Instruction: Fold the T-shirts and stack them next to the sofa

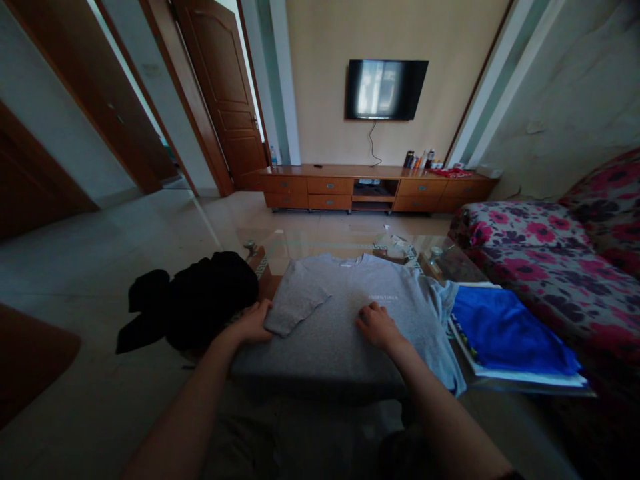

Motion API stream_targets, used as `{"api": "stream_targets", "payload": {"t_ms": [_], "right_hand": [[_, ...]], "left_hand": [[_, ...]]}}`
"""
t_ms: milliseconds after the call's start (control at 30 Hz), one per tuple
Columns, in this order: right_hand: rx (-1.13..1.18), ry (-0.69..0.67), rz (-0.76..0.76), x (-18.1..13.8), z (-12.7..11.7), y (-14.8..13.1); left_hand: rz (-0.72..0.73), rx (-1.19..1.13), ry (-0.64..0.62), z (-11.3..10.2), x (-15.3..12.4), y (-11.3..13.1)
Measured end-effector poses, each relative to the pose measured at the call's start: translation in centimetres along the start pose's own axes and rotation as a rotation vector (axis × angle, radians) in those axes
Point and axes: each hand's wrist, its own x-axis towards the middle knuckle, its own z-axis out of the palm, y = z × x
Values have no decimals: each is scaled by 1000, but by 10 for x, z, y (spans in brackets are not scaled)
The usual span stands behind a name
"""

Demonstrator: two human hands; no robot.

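A grey T-shirt [345, 320] with small pale lettering on its chest lies spread on a glass table, its neckline away from me. The sleeve on the left is folded inward over the front, while the right sleeve hangs out toward a blue cloth. My left hand [253, 325] is at the shirt's left edge, thumb and fingers closed about the fabric by the folded sleeve. Resting on the chest below the lettering, my right hand [379, 327] has its fingers slightly bent and apart, pressing on the cloth without gripping it.
Black clothing [210, 300] is heaped left of the shirt. A folded blue garment [515, 330] lies on white material at the table's right. Beyond stand a floral sofa [540, 267] and a low wooden cabinet [330, 190] with bottles [430, 159], beneath a wall television [386, 90].
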Motion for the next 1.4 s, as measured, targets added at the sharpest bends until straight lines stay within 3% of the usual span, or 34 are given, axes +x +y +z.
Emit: {"api": "stream_targets", "payload": {"t_ms": [167, 300, 400, 467, 600, 700, 800, 933, 1133, 1233, 1400], "right_hand": [[8, 2, -22, -4, 2, 2], [12, 9, -15, -4, 4, 6], [5, 13, -26, -3, 4, 6], [-6, 11, -28, -4, 4, 4], [-36, 10, -12, -5, 2, -1], [-47, 14, -11, -6, 3, -2], [-53, 16, -16, -6, 4, -2], [-63, 24, -24, -4, 2, -3], [-99, 23, -20, 3, 4, -8], [-110, 19, -9, 8, 4, -12], [-124, 10, 5, 15, 4, -14]], "left_hand": [[-61, -33, 82, 2, -2, -14], [-177, 78, 49, 4, 1, -33], [-172, 97, 52, 5, 2, -35], [-157, 95, 139, 5, 6, -27], [-152, 107, 428, 8, 27, 8], [-101, 128, 471, 12, 48, 33], [-127, 145, 485, 17, 69, 42], [-280, 131, 526, 18, 101, 32], [-223, 100, 505, 15, 144, 16], [-229, 75, 516, 13, 157, 7], [-403, -5, 524, 10, 168, -4]]}}
